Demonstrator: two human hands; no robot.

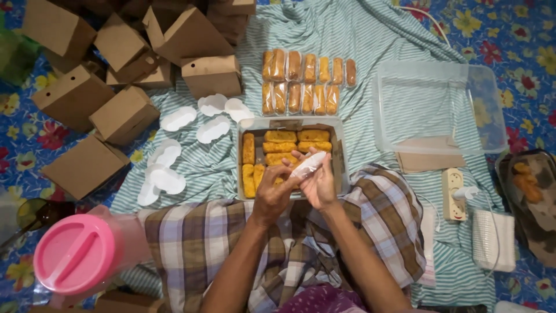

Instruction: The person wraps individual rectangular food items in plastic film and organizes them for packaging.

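My left hand (272,194) and my right hand (318,182) meet over a clear box (343,165) lined with brown paper and holding several golden fried rolls (280,137). Both hands pinch a small clear plastic sleeve (308,164); whether a roll is inside it I cannot tell. Beyond the box lie two rows of rolls wrapped in plastic (307,82) on the striped cloth (324,29). My checked sarong (197,237) covers my crossed legs below the hands.
Several folded brown cardboard boxes (124,113) pile up at the upper left, with white paper liners (168,153) scattered beside them. A clear plastic lid (437,107) and a power strip (453,185) lie right. A pink-lidded jug (75,252) stands lower left.
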